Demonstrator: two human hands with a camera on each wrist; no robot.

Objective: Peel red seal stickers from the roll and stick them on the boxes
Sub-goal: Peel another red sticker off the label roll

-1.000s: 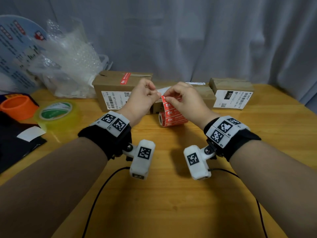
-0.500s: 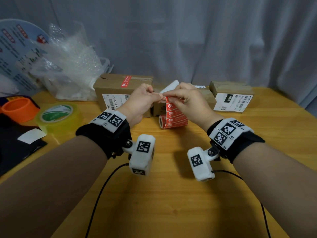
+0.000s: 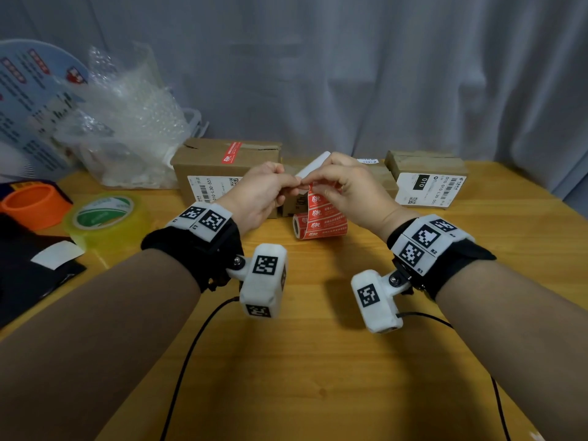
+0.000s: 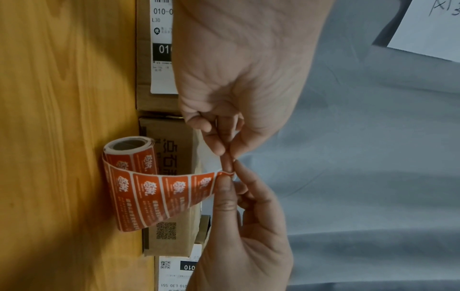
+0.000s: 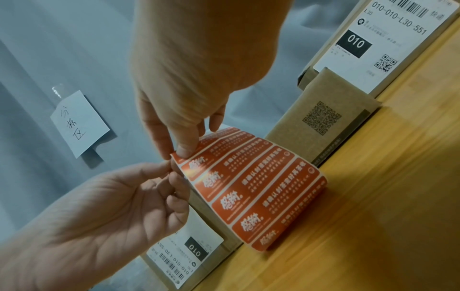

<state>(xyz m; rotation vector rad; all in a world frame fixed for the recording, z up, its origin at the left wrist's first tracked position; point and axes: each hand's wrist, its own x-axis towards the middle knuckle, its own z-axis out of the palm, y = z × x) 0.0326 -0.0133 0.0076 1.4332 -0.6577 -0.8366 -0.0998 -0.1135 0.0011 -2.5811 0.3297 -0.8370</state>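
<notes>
Right hand (image 3: pixel 343 189) pinches red sticker strip (image 4: pixel 159 196) end; left hand (image 3: pixel 257 192) pinches white backing liner (image 3: pixel 313 165). Risk: sticker tears or creases; paper-core roll (image 4: pixel 129 149) below hands drags.

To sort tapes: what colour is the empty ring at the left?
Orange ring; head view shows it best.

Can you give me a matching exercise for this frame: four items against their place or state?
1. sticker roll
2. left box
3. yellow tape roll
4. right box

A. already bears a red seal
B. lies on the table, strip pinched by both hands
C. beside the orange ring
D. no red seal visible on it

Pairs: 1-B, 2-A, 3-C, 4-D
</notes>
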